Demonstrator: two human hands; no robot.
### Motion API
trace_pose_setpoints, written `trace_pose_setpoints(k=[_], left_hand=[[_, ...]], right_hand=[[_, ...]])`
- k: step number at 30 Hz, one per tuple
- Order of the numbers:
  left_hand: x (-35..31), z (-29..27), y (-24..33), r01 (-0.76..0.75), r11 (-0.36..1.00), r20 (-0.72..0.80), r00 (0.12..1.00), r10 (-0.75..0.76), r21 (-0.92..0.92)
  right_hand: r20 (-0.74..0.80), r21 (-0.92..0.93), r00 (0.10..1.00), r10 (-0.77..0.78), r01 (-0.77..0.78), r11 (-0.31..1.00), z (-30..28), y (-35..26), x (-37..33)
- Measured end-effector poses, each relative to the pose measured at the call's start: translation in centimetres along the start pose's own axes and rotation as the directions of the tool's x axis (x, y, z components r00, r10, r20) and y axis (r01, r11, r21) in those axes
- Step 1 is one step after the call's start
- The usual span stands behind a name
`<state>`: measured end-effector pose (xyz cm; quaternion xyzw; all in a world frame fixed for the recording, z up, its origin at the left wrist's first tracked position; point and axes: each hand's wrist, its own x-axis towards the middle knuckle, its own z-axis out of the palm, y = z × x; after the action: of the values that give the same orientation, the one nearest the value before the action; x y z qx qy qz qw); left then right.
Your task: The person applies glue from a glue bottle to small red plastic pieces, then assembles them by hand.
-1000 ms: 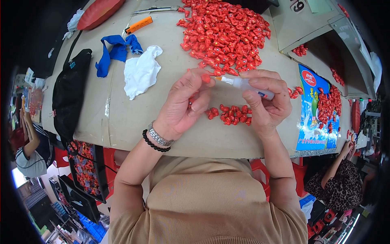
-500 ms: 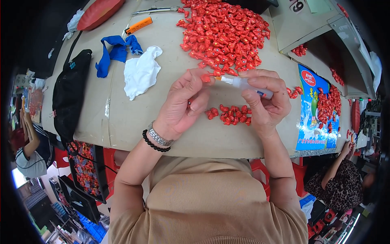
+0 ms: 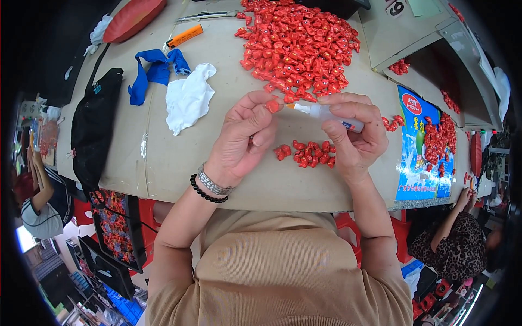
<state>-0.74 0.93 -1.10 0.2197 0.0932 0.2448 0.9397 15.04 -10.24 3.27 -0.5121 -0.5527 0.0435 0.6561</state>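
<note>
Between the thumb and fingertips of my left hand [image 3: 247, 133] is a small red plastic piece [image 3: 273, 106]. My right hand [image 3: 359, 130] grips a clear squeeze bottle [image 3: 326, 113] with a white neck and an orange tip, lying nearly level. Its tip points left at the red piece, very close to it; whether they touch I cannot tell. A small dark spot shows by my curled left fingers; what it is I cannot make out. Below and between my hands lies a small cluster of red pieces [image 3: 314, 154]. Beyond them spreads a large heap of red pieces [image 3: 299, 49].
Left on the table are a white cloth [image 3: 189, 100], a blue cloth strip [image 3: 155, 68], an orange utility knife [image 3: 185, 36] and a black bag [image 3: 98, 119]. To the right, a blue printed sheet [image 3: 413, 157] bears more red pieces beside a grey cabinet [image 3: 402, 38]. Other people work at both sides.
The red piece in my left fingers has turned slightly, and those fingers have curled in a little. The bottle has shifted slightly left with my right hand.
</note>
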Motion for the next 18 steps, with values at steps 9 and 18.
trace_pose_setpoints(k=[9,18], left_hand=[[0.07,0.37,0.12,0.015,1.000,-0.025,1.000,-0.015,-0.007],[-0.10,0.74,0.04,0.081,0.997,-0.045,0.996,-0.081,-0.005]], right_hand=[[-0.033,0.153,0.997,0.068,-0.062,0.986,-0.21,0.10,-0.20],[-0.024,0.360,0.970,0.240,-0.215,0.908,-0.25,0.73,-0.35]])
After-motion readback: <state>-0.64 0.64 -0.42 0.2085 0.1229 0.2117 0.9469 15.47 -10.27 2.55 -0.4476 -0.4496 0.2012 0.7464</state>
